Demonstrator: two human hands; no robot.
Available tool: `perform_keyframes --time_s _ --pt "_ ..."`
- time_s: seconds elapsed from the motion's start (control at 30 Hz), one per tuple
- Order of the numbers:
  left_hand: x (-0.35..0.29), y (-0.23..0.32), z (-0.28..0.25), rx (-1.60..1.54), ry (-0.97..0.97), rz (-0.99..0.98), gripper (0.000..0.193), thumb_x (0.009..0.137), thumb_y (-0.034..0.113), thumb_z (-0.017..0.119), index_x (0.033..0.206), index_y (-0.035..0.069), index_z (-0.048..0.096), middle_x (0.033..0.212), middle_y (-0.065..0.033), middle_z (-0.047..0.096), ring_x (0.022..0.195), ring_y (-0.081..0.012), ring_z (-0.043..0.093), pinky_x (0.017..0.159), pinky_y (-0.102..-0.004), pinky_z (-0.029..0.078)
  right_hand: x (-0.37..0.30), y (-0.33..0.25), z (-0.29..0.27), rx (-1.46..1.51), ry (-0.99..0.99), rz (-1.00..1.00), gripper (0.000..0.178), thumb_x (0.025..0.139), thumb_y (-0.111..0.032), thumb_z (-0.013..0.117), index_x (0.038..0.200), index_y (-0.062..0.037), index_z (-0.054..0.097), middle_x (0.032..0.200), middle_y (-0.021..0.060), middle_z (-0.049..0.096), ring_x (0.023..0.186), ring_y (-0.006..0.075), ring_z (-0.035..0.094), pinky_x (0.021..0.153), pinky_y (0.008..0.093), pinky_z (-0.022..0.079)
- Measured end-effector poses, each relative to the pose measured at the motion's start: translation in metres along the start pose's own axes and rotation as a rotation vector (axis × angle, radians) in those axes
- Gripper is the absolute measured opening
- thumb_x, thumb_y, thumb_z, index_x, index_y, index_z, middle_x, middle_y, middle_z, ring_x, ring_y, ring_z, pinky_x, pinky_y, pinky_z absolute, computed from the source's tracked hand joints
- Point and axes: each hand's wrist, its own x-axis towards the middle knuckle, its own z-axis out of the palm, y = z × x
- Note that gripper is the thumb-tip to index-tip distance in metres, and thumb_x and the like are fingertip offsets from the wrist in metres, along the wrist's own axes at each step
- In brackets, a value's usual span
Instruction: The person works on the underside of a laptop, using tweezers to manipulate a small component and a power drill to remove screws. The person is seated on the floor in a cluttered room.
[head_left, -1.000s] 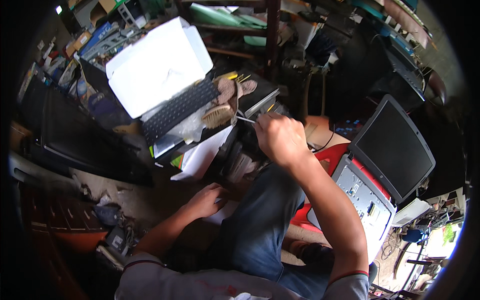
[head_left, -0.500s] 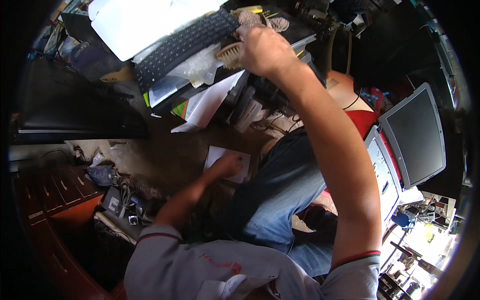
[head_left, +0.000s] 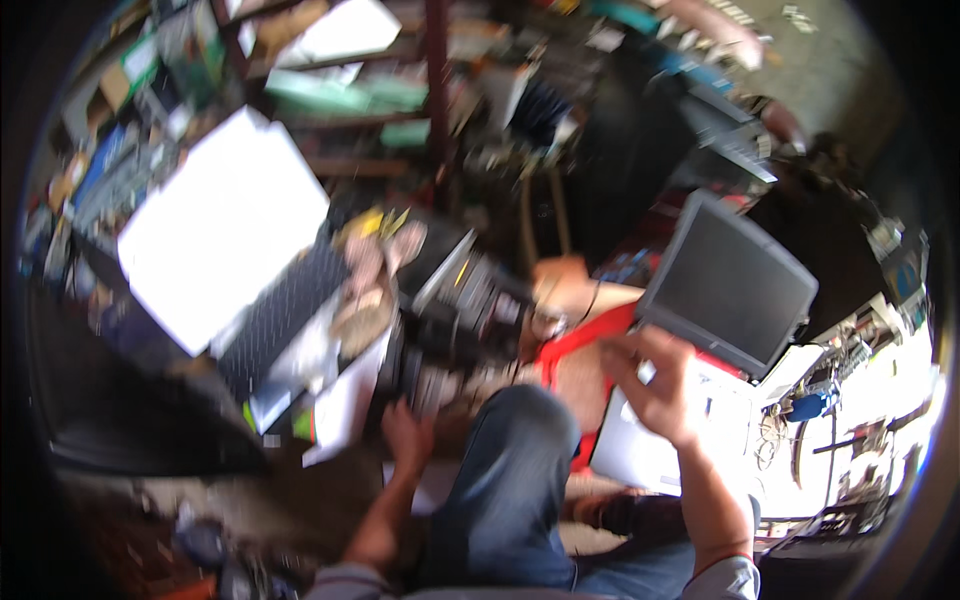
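Observation:
My right hand is above an opened laptop. Its thumb and fingers curl toward each other with a bright gap between them; anything in the fingertips is too small or blurred to make out. Behind it stands the laptop's grey-framed dark screen; the pale base lies under the hand and wrist. My left hand is low beside my knee, over a white sheet; blur hides what its fingers do. A wooden brush lies at the left, beside a black keyboard, away from both hands.
A large white panel stands behind the keyboard. Red material runs beside the laptop. My jeans-covered knee rises between my arms. A black case-like object is at left, and cluttered shelves are at the back.
My right hand has left the brush area and swung right to the laptop. The brush lies by the keyboard. The view has turned upward and right; my left hand stays near the white sheet.

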Motion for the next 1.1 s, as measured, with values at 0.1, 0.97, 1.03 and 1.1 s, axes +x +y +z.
perform_keyframes --time_s 0.1,0.97,1.03,1.1 --pt "0.009 -0.013 0.001 -0.003 0.041 -0.089 0.054 0.08 0.021 0.07 0.124 -0.003 0.049 0.118 -0.0274 0.051 0.112 -0.0436 0.048 0.097 -0.0506 0.039 -0.034 0.019 -0.014 0.051 0.0 0.093 0.016 0.086 -0.009 0.069 0.097 0.0017 0.07 0.079 0.0158 0.067 0.067 0.0207 0.065 0.061 0.0298 0.051" --pt "-0.075 0.287 -0.188 -1.001 -0.731 0.5 0.045 0.092 0.008 0.063 0.131 0.001 0.042 0.101 -0.0076 0.055 0.085 -0.0163 0.056 0.072 -0.0258 0.046 -0.16 0.035 -0.042 0.805 0.042 0.203 0.05 0.089 -0.023 0.072 0.126 0.0036 0.052 0.1 0.0093 0.065 0.08 0.014 0.063 0.074 0.0287 0.054" --pt "-0.086 0.328 -0.169 -0.831 -0.703 0.763 0.049 0.089 0.011 0.067 0.13 -0.001 0.043 0.109 -0.013 0.056 0.098 -0.0234 0.058 0.085 -0.0325 0.047 -0.164 0.039 -0.044 0.915 0.169 0.215 0.042 0.088 -0.018 0.073 0.119 0.0034 0.056 0.096 0.0077 0.065 0.081 0.013 0.062 0.074 0.0276 0.053" --pt "-0.071 0.368 -0.171 -0.608 -0.723 1.032 0.048 0.086 0.013 0.071 0.126 -0.002 0.049 0.113 -0.0174 0.055 0.104 -0.0276 0.058 0.091 -0.0377 0.046 -0.161 0.04 -0.068 0.878 0.342 0.276 0.023 0.087 -0.01 0.069 0.105 0.0031 0.063 0.087 0.0058 0.066 0.076 0.0115 0.062 0.069 0.0269 0.053"
